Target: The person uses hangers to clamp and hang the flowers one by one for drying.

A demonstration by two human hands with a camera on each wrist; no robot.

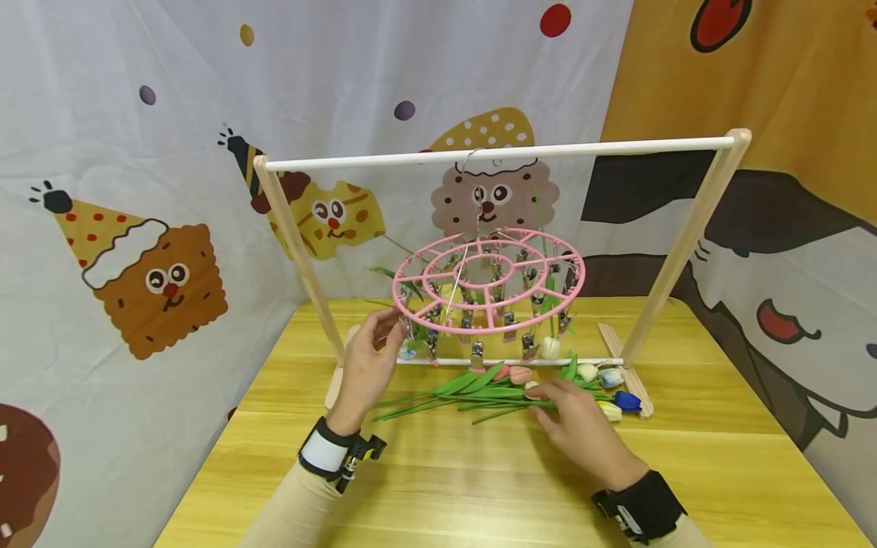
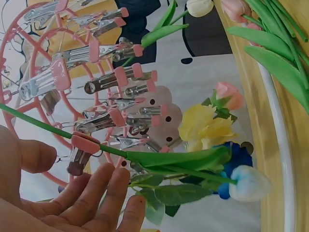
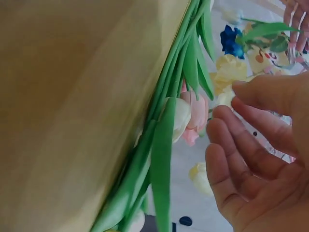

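Note:
My left hand (image 1: 370, 365) is at the left side of a round pink clip hanger (image 1: 473, 330). In the left wrist view, its thumb and fingers are spread apart around a metal clip (image 2: 82, 152) with pink tips, which grips the green stem of a blue-and-white tulip (image 2: 251, 183). Low over the table, my right hand (image 1: 582, 426) hovers by a pile of artificial tulips (image 1: 479, 392). Its fingers are loosely bent with nothing between them in the right wrist view, beside a pink tulip (image 3: 197, 112) and a white tulip (image 3: 180, 118).
A wooden stand with a white top bar (image 1: 384, 160) carries the hanger over the wooden table (image 1: 438, 487). Several metal clips dangle from the hanger. A white tulip (image 1: 550, 348) hangs at its right; a yellow flower (image 2: 200, 126) and pink rose (image 2: 229, 96) hang farther back.

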